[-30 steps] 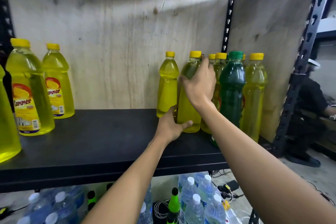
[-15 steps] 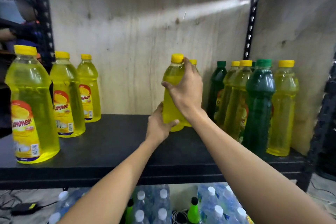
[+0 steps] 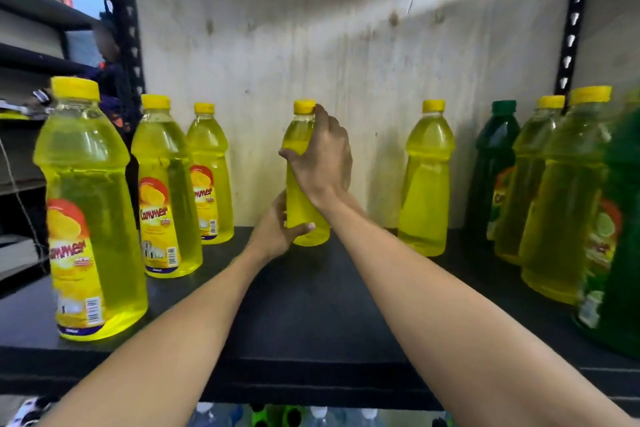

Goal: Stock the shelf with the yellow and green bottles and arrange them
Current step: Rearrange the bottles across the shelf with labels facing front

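Standing upright at centre frame on black shelf (image 3: pixel 311 305): yellow bottle (image 3: pixel 302 184), yellow cap, no label showing, base on or just above the shelf surface, cannot tell which. Grasped by both hands. Right hand (image 3: pixel 323 163) wrapped round shoulder and upper body from the right side, one fingertip touching the cap. Left hand (image 3: pixel 273 230) closed round lower body from the left, thumb across the front near the base.

Left of frame, in a diagonal row receding toward the back panel (image 3: pixel 311 45): three labelled yellow bottles, nearest (image 3: pixel 90 218), middle (image 3: pixel 166 191), farthest (image 3: pixel 209 177), all upright, labels facing front.

Right of centre, apart from the held one: single unlabelled yellow bottle (image 3: pixel 427 180), upright, near back panel.

Right edge of frame, clustered close together: dark green bottle (image 3: pixel 493 177) at back, two yellow bottles (image 3: pixel 557 201) before it, large green bottle (image 3: pixel 620 253) nearest, blurred and partly cut off by frame edge.

Lower edge of frame, beneath shelf: clear bottles with white caps (image 3: pixel 318 414), partly visible.
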The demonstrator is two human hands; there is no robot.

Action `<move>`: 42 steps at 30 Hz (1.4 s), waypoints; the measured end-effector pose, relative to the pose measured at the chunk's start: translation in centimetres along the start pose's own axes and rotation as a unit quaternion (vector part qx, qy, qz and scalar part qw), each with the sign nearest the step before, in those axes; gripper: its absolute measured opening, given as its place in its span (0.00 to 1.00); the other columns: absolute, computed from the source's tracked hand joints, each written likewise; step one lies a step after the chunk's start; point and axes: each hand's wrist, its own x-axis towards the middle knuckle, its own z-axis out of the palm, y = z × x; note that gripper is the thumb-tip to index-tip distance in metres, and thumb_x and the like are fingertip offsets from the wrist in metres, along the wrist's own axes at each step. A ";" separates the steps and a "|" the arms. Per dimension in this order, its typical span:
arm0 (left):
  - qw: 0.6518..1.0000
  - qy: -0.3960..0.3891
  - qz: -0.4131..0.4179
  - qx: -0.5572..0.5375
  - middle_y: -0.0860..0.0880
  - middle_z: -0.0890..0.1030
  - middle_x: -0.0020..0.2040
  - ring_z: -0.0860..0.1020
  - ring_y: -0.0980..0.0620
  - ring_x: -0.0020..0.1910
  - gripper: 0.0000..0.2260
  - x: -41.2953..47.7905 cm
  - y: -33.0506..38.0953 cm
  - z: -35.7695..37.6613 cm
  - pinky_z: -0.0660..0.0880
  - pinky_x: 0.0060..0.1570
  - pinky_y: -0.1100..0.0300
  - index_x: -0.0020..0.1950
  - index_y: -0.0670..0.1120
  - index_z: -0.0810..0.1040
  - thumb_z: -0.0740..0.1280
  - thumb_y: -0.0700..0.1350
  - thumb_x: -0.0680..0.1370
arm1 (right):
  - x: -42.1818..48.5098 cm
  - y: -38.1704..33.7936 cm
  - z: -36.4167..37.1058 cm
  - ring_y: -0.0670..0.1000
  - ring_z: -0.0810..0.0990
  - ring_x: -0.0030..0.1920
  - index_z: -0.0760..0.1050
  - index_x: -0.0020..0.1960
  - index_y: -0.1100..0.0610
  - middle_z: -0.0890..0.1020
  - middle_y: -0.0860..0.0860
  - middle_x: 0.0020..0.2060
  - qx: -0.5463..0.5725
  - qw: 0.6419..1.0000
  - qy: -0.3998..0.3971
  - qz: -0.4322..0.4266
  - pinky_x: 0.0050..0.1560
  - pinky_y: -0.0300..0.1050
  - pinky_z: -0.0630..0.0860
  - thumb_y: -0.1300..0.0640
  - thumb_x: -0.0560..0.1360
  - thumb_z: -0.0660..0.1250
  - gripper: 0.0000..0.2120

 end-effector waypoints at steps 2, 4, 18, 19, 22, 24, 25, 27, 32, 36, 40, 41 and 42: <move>1.000 -0.002 -0.001 0.006 0.53 0.77 0.57 0.77 0.53 0.53 0.35 0.8 -0.8 -0.1 0.72 0.42 0.78 0.73 0.44 0.67 0.78 0.41 0.70 | 0.4 0.2 0.9 0.58 0.75 0.63 0.64 0.75 0.57 0.77 0.55 0.63 0.005 1.000 -0.007 0.009 0.56 0.49 0.74 0.49 0.68 0.79 0.42; 1.000 -0.013 -0.010 0.011 0.50 0.77 0.60 0.76 0.51 0.56 0.35 1.4 -1.2 -0.2 0.73 0.46 0.74 0.74 0.44 0.66 0.78 0.43 0.70 | 1.1 0.6 1.5 0.58 0.75 0.63 0.64 0.74 0.56 0.77 0.55 0.62 0.017 0.999 -0.012 0.030 0.55 0.49 0.74 0.50 0.68 0.79 0.41; 0.998 -0.019 -0.065 -0.014 0.45 0.77 0.65 0.79 0.48 0.57 0.39 2.5 -2.7 0.2 0.77 0.55 0.55 0.76 0.45 0.62 0.78 0.46 0.70 | 2.0 2.3 4.3 0.57 0.76 0.63 0.70 0.71 0.56 0.78 0.52 0.65 0.053 0.995 -0.018 0.081 0.56 0.45 0.73 0.50 0.70 0.78 0.34; 0.997 -0.021 -0.068 -0.020 0.44 0.77 0.66 0.79 0.47 0.58 0.39 2.6 -2.7 0.2 0.77 0.56 0.53 0.76 0.45 0.62 0.78 0.46 0.70 | 1.8 2.4 4.4 0.58 0.74 0.65 0.67 0.74 0.56 0.75 0.53 0.67 0.054 0.995 -0.025 0.076 0.57 0.46 0.73 0.51 0.69 0.78 0.37; 0.996 -0.019 -0.081 -0.025 0.44 0.77 0.66 0.78 0.46 0.62 0.40 2.6 -2.6 0.2 0.75 0.63 0.47 0.76 0.44 0.63 0.79 0.46 0.69 | 1.0 2.7 4.9 0.60 0.72 0.65 0.58 0.79 0.55 0.69 0.55 0.70 0.031 0.996 -0.051 0.069 0.60 0.48 0.72 0.53 0.69 0.79 0.45; 0.996 -0.014 -0.083 -0.013 0.46 0.77 0.66 0.77 0.46 0.63 0.40 2.6 -2.4 0.3 0.74 0.63 0.47 0.75 0.45 0.63 0.79 0.47 0.69 | 0.6 3.1 5.1 0.60 0.75 0.61 0.57 0.79 0.51 0.69 0.57 0.66 0.060 0.992 -0.047 0.104 0.57 0.47 0.74 0.52 0.68 0.80 0.47; 0.996 -0.012 -0.087 -0.009 0.47 0.77 0.66 0.77 0.47 0.63 0.41 2.5 -2.3 0.2 0.74 0.64 0.48 0.75 0.45 0.63 0.80 0.48 0.68 | 0.5 3.2 5.1 0.60 0.76 0.60 0.58 0.79 0.50 0.70 0.57 0.64 0.078 0.989 -0.044 0.118 0.55 0.45 0.73 0.51 0.67 0.80 0.47; 0.994 -0.014 -0.104 -0.022 0.48 0.77 0.65 0.77 0.47 0.62 0.44 2.4 -2.3 0.0 0.75 0.64 0.48 0.75 0.47 0.63 0.82 0.46 0.64 | 0.8 3.5 5.1 0.59 0.77 0.59 0.60 0.78 0.49 0.72 0.57 0.62 0.102 0.985 -0.047 0.131 0.54 0.44 0.72 0.50 0.66 0.81 0.47; 0.976 0.008 -0.152 -0.157 0.46 0.81 0.59 0.81 0.47 0.56 0.35 2.2 -2.6 -0.8 0.77 0.60 0.44 0.64 0.49 0.71 0.82 0.38 0.62 | 1.6 4.5 4.6 0.56 0.79 0.59 0.66 0.73 0.49 0.79 0.54 0.58 0.176 0.970 -0.069 0.153 0.58 0.48 0.77 0.53 0.64 0.82 0.43; 0.979 0.006 -0.156 -0.132 0.51 0.81 0.52 0.82 0.50 0.51 0.37 1.9 -2.6 -1.3 0.80 0.52 0.51 0.62 0.53 0.70 0.84 0.49 0.59 | 1.8 5.6 3.6 0.51 0.80 0.53 0.68 0.71 0.48 0.78 0.47 0.52 0.298 0.927 -0.122 0.192 0.52 0.47 0.80 0.61 0.64 0.81 0.40; 0.984 -0.006 -0.142 -0.104 0.53 0.81 0.51 0.81 0.58 0.48 0.39 1.6 -2.1 -1.1 0.76 0.40 0.66 0.64 0.53 0.69 0.83 0.53 0.58 | 1.5 5.0 3.7 0.54 0.80 0.58 0.66 0.72 0.50 0.78 0.49 0.54 0.264 0.939 -0.119 0.184 0.56 0.50 0.79 0.56 0.63 0.82 0.42; 0.986 -0.006 -0.137 -0.099 0.52 0.81 0.52 0.81 0.58 0.48 0.38 1.6 -2.1 -1.0 0.77 0.41 0.66 0.65 0.52 0.69 0.83 0.51 0.60 | 1.1 4.7 4.1 0.55 0.78 0.60 0.65 0.73 0.49 0.76 0.52 0.57 0.221 0.953 -0.106 0.178 0.58 0.49 0.78 0.52 0.61 0.83 0.46; 0.986 -0.006 -0.134 -0.094 0.50 0.81 0.53 0.81 0.57 0.49 0.38 1.6 -2.0 -0.9 0.77 0.43 0.65 0.66 0.50 0.69 0.83 0.50 0.61 | 0.5 4.5 4.4 0.57 0.76 0.61 0.63 0.74 0.49 0.74 0.55 0.60 0.180 0.963 -0.095 0.174 0.59 0.47 0.75 0.49 0.59 0.84 0.49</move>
